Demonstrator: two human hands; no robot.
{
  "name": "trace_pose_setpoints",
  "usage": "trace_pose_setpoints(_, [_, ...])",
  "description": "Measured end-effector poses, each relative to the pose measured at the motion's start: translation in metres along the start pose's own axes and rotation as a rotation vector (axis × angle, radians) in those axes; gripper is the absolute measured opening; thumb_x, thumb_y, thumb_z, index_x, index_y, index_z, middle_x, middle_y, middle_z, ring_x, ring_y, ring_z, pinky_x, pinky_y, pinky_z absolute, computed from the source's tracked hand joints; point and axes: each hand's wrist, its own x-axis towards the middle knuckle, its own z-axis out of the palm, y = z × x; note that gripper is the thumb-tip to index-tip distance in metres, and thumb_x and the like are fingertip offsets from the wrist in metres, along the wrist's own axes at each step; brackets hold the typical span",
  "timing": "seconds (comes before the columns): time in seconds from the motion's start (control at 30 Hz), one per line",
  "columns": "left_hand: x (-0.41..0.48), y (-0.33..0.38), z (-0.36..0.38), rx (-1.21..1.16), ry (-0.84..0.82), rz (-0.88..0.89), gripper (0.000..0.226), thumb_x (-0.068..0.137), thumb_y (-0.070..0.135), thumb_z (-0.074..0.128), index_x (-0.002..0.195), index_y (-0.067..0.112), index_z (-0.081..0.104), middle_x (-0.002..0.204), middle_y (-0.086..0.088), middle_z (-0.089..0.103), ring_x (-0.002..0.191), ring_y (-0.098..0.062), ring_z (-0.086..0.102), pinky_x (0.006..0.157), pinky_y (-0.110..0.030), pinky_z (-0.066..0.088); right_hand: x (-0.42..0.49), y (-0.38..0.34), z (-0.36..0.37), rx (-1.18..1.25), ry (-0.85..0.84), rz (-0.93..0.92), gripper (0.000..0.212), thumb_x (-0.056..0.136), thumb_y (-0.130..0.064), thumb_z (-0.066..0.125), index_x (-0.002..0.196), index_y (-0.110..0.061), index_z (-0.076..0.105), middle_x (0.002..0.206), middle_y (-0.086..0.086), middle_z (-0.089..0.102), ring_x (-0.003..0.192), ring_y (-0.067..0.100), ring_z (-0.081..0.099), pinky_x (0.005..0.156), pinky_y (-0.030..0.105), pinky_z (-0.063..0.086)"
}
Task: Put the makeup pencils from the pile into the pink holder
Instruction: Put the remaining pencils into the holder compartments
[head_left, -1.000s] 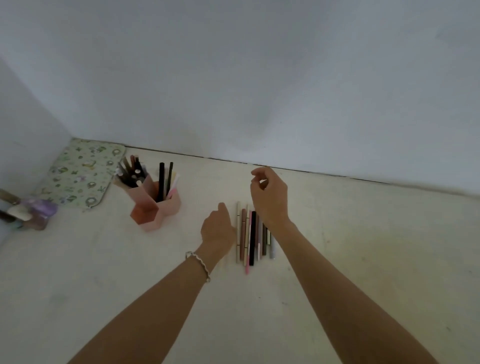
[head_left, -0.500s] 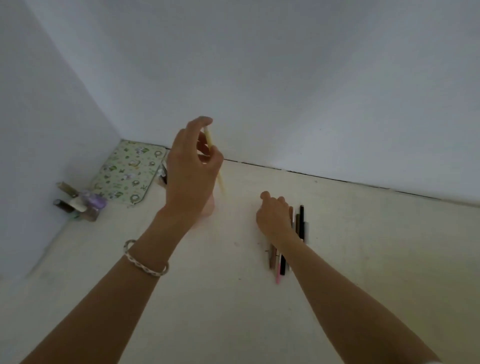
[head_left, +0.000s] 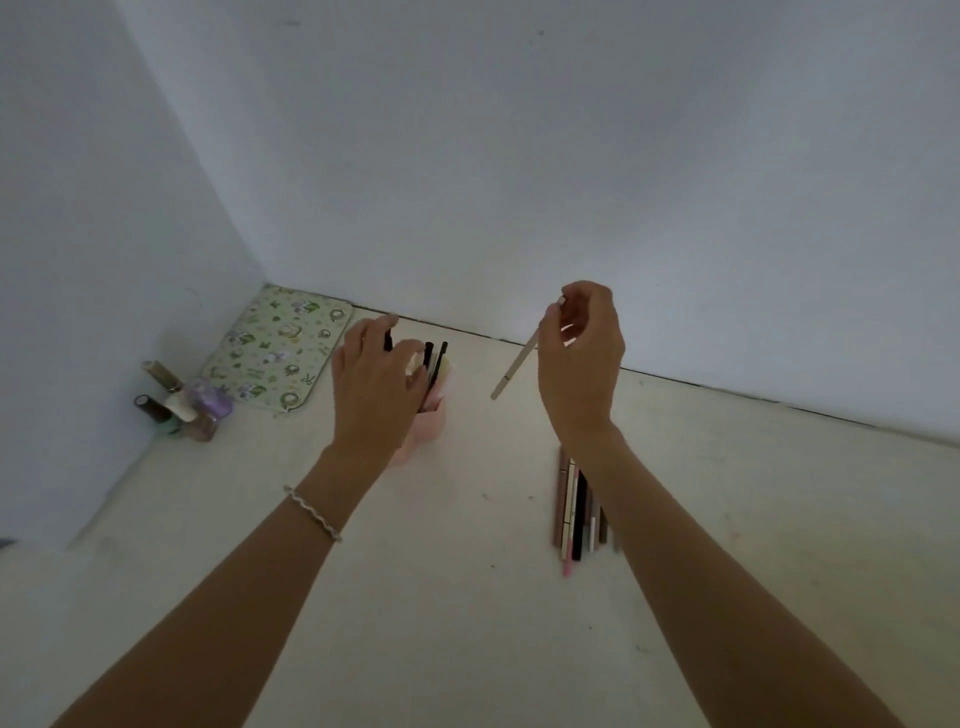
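Right hand (head_left: 582, 364) pinches a cream pencil (head_left: 519, 364) by its upper end – light, stiff, slick (grip mid-shaft); left hand (head_left: 374, 384) fingers curled over pink holder (head_left: 434, 418), contents unclear; pile (head_left: 576, 506) remains on floor.

Both bare forearms are extended from the lower corners toward frame centre, the left hand (head_left: 375, 382) is held left of centre, fingers curled downward, the right hand (head_left: 583, 358) is raised right of centre, fingertips pinched on a slim stick.
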Motion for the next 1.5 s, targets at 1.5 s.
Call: trace_pose_setpoints(1.5, [-0.039,0.128,0.096,-0.532,-0.7,-0.524,0.016,0.092,0.017,0.061,0.108,0.011,0.061,0.104,-0.007,0.069,0.086,-0.019,0.066,0.08,-0.032,0.055,-0.015,0.123,-0.063,-0.493,-0.467,0.398,0.023,0.088,-0.012,0.05,0.109,-0.011,0.059,0.077,-0.002,0.062,0.065,0.016,0.058,0.058,0.026,0.044])
